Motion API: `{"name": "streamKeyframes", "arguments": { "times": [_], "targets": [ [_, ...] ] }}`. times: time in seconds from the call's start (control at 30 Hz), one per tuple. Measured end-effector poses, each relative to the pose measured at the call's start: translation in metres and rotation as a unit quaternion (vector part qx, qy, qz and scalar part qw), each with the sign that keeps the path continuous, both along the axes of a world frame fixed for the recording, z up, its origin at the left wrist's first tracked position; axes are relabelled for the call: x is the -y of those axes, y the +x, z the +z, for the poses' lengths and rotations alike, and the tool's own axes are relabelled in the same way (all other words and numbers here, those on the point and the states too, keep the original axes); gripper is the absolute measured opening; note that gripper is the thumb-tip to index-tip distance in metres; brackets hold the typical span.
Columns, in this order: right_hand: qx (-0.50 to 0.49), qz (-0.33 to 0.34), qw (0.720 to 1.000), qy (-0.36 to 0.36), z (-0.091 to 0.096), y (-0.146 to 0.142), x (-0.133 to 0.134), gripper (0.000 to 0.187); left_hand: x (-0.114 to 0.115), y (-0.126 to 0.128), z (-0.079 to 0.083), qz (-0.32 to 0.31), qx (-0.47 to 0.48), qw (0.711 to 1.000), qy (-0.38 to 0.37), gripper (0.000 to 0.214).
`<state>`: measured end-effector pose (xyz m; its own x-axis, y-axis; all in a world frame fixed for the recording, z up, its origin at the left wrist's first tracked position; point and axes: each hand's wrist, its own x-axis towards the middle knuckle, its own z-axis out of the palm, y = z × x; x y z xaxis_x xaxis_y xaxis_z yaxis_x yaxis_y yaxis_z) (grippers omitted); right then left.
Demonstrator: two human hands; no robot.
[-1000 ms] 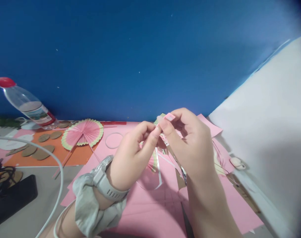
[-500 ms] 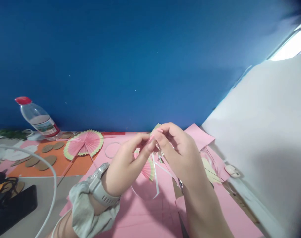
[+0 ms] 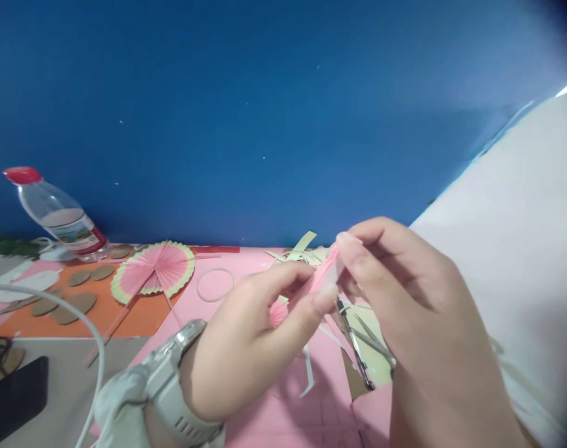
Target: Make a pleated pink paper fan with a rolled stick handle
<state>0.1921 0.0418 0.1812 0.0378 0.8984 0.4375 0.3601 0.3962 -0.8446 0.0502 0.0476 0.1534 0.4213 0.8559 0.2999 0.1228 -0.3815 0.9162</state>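
Between my two hands is a folded piece of pink paper (image 3: 324, 274), held up above the table. My left hand (image 3: 259, 336) pinches its lower left side between thumb and fingers. The fingers of my right hand (image 3: 404, 298) close on its upper right end. Partly hidden behind my left hand lies a pleated pink paper fan (image 3: 278, 311). Farther left rests a finished-looking round pink fan (image 3: 156, 274) with a pale green scalloped rim and two pink sticks. A white tape-like ring (image 3: 216, 285) lies between that fan and my left hand.
A water bottle (image 3: 73, 230) with a red cap leans at the far left. Cardboard discs (image 3: 75, 308) sit on orange paper (image 3: 138, 320). A black pen (image 3: 355, 345) and scissors (image 3: 374, 339) lie beneath my right hand. A white cable (image 3: 96, 373) arcs at left, near a black phone-like object (image 3: 19, 398).
Both hands have come nearer the camera and shifted right. The pink paper between them shows more now, and the pen and scissors have come into sight.
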Motion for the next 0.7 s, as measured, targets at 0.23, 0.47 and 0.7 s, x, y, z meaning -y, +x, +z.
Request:
{"name": "streamKeyframes", "arguments": {
  "times": [0.23,0.47,0.7],
  "targets": [
    [0.068,0.065,0.995,-0.016,-0.002,0.008,0.002,0.014,-0.004,-0.006,0.002,-0.010,-0.032,0.998,0.058,0.019],
    [0.088,0.066,0.993,-0.038,-0.003,0.006,-0.002,0.022,-0.006,-0.014,0.003,0.003,-0.076,0.995,0.072,0.018],
    [0.040,0.078,0.994,-0.063,-0.008,0.000,-0.009,0.029,-0.009,-0.022,0.007,-0.004,-0.103,0.994,0.032,0.023]
  ]
}}
